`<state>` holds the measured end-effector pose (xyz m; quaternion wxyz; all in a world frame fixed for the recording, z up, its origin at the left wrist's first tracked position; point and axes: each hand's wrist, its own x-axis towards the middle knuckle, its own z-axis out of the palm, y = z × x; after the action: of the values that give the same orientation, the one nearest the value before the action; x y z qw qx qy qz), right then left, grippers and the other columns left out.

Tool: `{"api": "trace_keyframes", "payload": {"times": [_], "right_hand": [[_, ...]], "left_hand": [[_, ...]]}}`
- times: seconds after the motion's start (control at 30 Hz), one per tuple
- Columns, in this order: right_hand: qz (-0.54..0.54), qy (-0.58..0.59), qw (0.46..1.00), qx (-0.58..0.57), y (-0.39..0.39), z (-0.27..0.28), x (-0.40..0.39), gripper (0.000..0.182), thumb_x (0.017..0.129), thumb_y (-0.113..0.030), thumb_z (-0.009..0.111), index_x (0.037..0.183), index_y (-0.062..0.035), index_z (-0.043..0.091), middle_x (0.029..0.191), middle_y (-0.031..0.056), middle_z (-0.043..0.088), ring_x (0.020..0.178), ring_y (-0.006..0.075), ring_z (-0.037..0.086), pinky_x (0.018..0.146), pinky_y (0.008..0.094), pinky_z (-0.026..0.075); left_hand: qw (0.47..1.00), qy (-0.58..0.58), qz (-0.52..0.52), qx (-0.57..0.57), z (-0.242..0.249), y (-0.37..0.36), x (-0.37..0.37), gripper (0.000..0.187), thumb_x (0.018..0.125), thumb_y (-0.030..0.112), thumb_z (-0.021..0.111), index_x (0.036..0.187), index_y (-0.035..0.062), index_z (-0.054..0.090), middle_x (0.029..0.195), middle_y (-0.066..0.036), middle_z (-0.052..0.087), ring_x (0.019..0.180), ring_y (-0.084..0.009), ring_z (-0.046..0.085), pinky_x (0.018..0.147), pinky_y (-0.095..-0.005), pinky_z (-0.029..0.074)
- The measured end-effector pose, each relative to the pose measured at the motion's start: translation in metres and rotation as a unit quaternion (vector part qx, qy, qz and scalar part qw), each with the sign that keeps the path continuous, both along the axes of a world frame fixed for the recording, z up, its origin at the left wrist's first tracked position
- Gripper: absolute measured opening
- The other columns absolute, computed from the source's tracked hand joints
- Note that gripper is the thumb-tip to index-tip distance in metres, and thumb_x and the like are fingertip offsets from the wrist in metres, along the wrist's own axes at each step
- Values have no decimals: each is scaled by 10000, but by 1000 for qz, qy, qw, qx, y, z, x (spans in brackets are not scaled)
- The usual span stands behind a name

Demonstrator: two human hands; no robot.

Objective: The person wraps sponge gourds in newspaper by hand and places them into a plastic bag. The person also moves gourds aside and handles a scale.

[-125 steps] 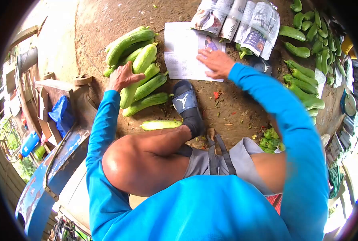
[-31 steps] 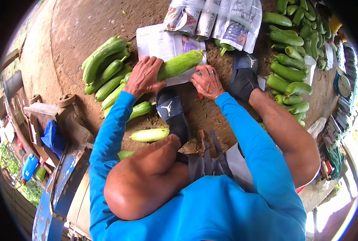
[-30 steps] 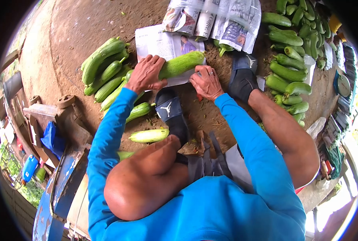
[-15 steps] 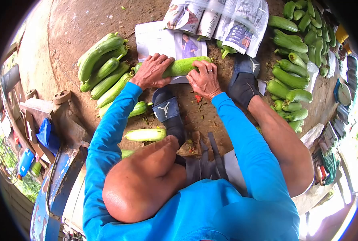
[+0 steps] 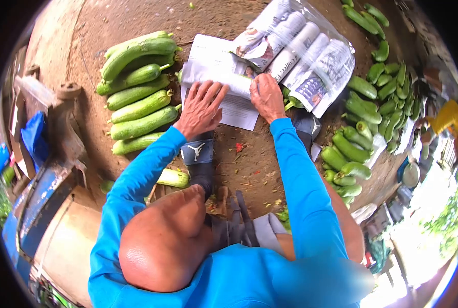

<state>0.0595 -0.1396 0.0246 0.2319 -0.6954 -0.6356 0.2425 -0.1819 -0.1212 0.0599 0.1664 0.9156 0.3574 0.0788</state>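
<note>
Left hand: laid on the paper with fingers spread and nothing clenched; the printed sheet [image 5: 216, 75] is pressed by the left hand [image 5: 201, 109].
Right hand: fingers of the right hand [image 5: 268, 96] are curled in at the other end of the roll; whether an edge is pinched cannot be told.
Wrapped squash: already covered along most of its length between the hands, with a green tip [image 5: 178, 76] left showing; its skin is largely shielded by paper.
Loose paper: thin, matt and lightly creased, spread flat on the ground on the near side of the roll.
Finished-looking bundle: newspaper tubes [image 5: 294, 52] are held side by side under glossy clear plastic, beside the right hand.
Squash row: smooth, long green squashes [image 5: 142, 119] are lined up near the left hand.
Far pile: shorter, curved green squashes [image 5: 363, 109] are heaped beyond the bundle.
Ground: brown, gritty soil [image 5: 249, 164] is flecked with plant scraps.
</note>
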Motion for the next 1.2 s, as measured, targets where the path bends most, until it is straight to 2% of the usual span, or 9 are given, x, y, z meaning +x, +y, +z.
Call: {"api": "trace_keyframes", "payload": {"times": [0.23, 0.4, 0.73, 0.8, 0.87, 0.93, 1.0, 1.1, 1.2], "right_hand": [[-28, -4, 999, -27, 14, 7, -4, 181, 977, -208, 583, 950, -31, 555, 923, 214, 649, 865, 442, 645, 773, 545, 515], [-54, 10, 998, -16, 12, 3, -10, 186, 951, -184, 608, 891, -12, 568, 910, 215, 644, 848, 440, 633, 770, 533, 499], [-18, 6, 998, -68, -38, 12, -27, 253, 981, -216, 599, 840, -23, 518, 851, 202, 564, 827, 414, 583, 737, 525, 471], [-43, 64, 970, -232, -44, 15, -29, 260, 985, -224, 599, 855, -14, 519, 842, 208, 571, 817, 411, 588, 728, 520, 469], [-7, 44, 960, -277, -53, 9, -26, 241, 976, -219, 618, 883, -9, 543, 958, 214, 596, 900, 389, 591, 781, 499, 479], [-9, 11, 999, -36, -57, 11, -29, 196, 966, -200, 633, 932, -13, 584, 1140, 217, 581, 1035, 379, 564, 880, 495, 473], [-33, -28, 998, -51, -61, 28, -33, 200, 917, -178, 669, 1010, -9, 615, 1268, 205, 522, 1164, 391, 513, 986, 507, 442], [12, -65, 998, -18, -66, 46, -57, 413, 826, -205, 736, 1156, 5, 605, 1331, 205, 499, 1232, 409, 493, 1062, 523, 406], [20, -74, 996, -48, -77, 32, -71, 769, 740, -203, 791, 1397, -4, 444, 1363, 207, 498, 1278, 406, 482, 1086, 518, 392]], "left_hand": [[999, 11, -1, 39, -24, 38, 17, 839, 725, 199, 747, 1498, 141, 427, 1425, -123, 478, 1342, -319, 458, 1130, -565, 325], [996, 5, -50, 78, -43, 60, 15, 802, 679, 208, 783, 1405, 173, 444, 1266, -94, 523, 1163, -293, 515, 951, -493, 419], [994, 44, -87, -44, -21, 20, -3, 843, 506, 258, 804, 1287, 159, 502, 1069, -59, 556, 1015, -282, 570, 831, -432, 431], [990, 58, -107, -68, -18, 16, -4, 855, 508, 269, 809, 1299, 164, 502, 1098, -68, 564, 1029, -292, 574, 829, -439, 437], [985, 71, -128, -91, -16, 18, -2, 867, 510, 280, 813, 1310, 170, 501, 1126, -76, 571, 1044, -302, 577, 827, -445, 443], [977, 81, -110, -162, -19, 25, 4, 781, 492, 236, 749, 1235, 160, 521, 1088, -70, 561, 1009, -314, 565, 829, -443, 421], [978, 65, -103, -172, -28, 33, 7, 747, 502, 261, 727, 1218, 132, 558, 1112, -92, 556, 1043, -324, 551, 852, -453, 417], [989, -45, -102, -93, -50, 40, 11, 710, 531, 365, 693, 1186, 101, 617, 1149, -142, 535, 1099, -342, 512, 889, -484, 402], [981, 37, -114, -153, -43, 50, 20, 672, 536, 402, 691, 1131, 100, 608, 1108, -144, 525, 1092, -359, 512, 890, -504, 396]]}}
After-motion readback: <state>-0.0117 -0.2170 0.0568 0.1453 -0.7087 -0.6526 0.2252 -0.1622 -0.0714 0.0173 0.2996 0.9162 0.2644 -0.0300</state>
